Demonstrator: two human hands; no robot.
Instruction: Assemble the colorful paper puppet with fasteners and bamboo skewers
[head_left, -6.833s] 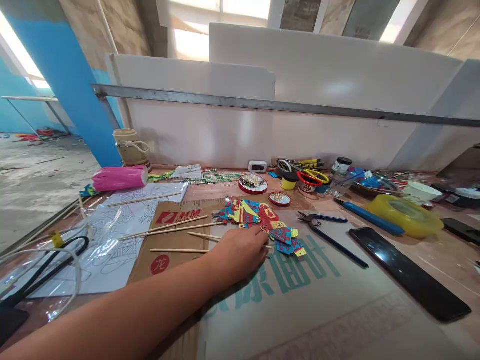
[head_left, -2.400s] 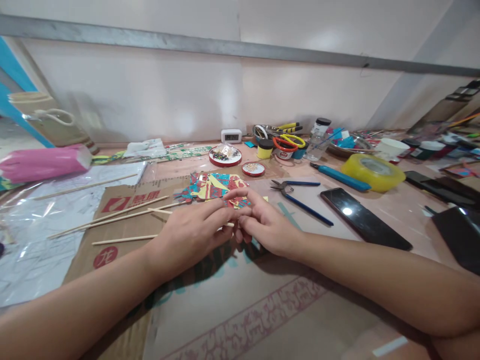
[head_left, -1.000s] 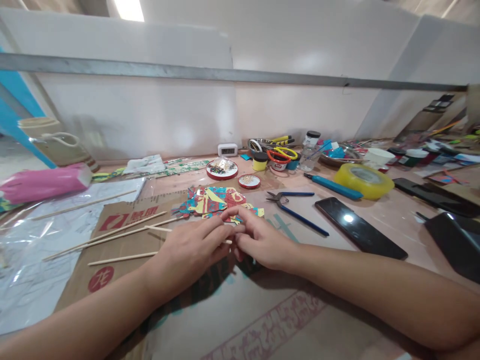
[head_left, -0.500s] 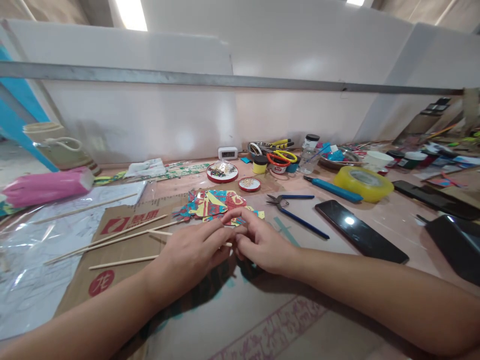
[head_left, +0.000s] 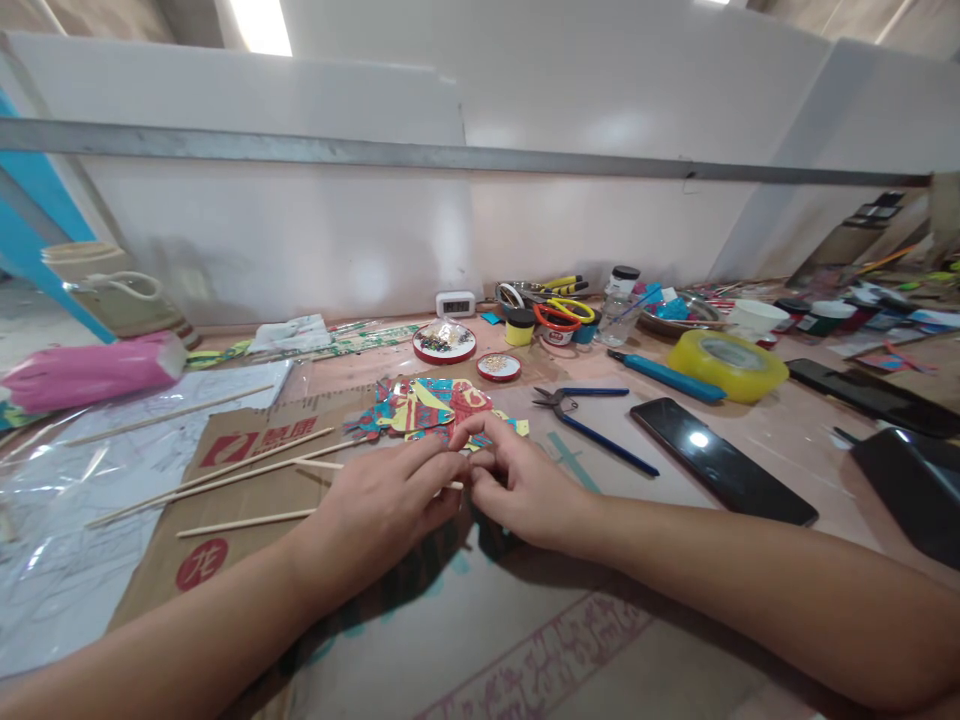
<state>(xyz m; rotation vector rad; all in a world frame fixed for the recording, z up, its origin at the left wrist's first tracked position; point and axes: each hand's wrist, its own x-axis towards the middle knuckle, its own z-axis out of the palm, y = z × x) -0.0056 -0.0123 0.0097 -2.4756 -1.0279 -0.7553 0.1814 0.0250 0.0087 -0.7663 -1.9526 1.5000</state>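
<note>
A colourful cut-out figure [head_left: 431, 405] in red, blue and yellow lies flat on a sheet of cardboard [head_left: 247, 455]. My left hand [head_left: 382, 505] and my right hand [head_left: 525, 485] meet just in front of it, fingertips together. They pinch the end of a thin wooden stick [head_left: 330, 466] at the figure's near edge. Exactly what sits between the fingertips is hidden by the fingers. Several more sticks [head_left: 225, 475] lie to the left on the cardboard.
Blue-handled pliers [head_left: 592, 425] and a black phone [head_left: 720, 460] lie to the right, with a yellow tape roll [head_left: 727, 365] behind. Round tins [head_left: 444, 342], scissors [head_left: 562, 310] and jars stand along the white wall. A pink bag [head_left: 90, 370] and plastic-covered drawings [head_left: 90, 470] are at left.
My right hand joined my left at the figure's near edge since the earliest frame. Over the last second both hands have stayed put, with only small finger shifts.
</note>
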